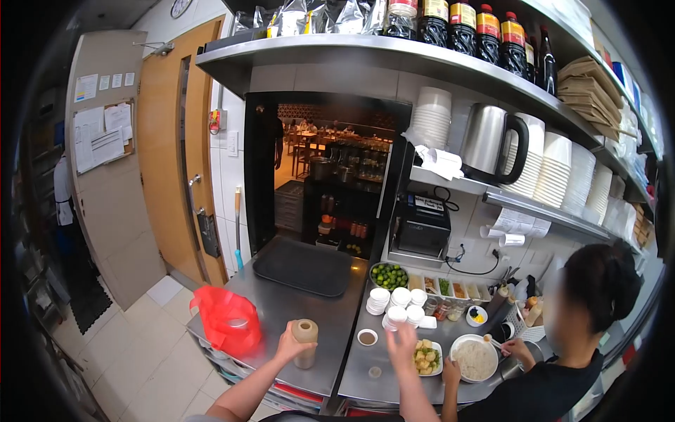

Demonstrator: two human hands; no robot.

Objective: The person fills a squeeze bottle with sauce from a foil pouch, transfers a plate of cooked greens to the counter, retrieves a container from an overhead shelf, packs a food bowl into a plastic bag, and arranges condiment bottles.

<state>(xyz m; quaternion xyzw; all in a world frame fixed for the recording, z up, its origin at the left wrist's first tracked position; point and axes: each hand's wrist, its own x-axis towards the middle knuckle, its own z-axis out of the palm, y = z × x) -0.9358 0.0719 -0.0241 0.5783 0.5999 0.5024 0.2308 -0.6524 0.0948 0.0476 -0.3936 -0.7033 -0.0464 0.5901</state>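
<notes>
My left hand [290, 344] is closed around an uncapped squeeze bottle [305, 343] with brownish contents, upright over the steel counter. My right hand [403, 346] is raised in front of stacked small white cups [399, 297], its fingers apart; I make out nothing held in it. Left of that hand sits a small white dish of brown sauce [367, 337]. A small clear round lid or cup [375, 371] lies nearer me. To its right is a white dish of cubed food with greens [427, 357].
A co-worker [562, 352] at right holds a spoon over a white bowl [474, 357]. A red plastic bag [225, 320] and black tray [302, 265] lie on the left counter. Limes [389, 276] and ingredient containers [444, 287] stand behind the cups. A shelf [394, 50] runs overhead.
</notes>
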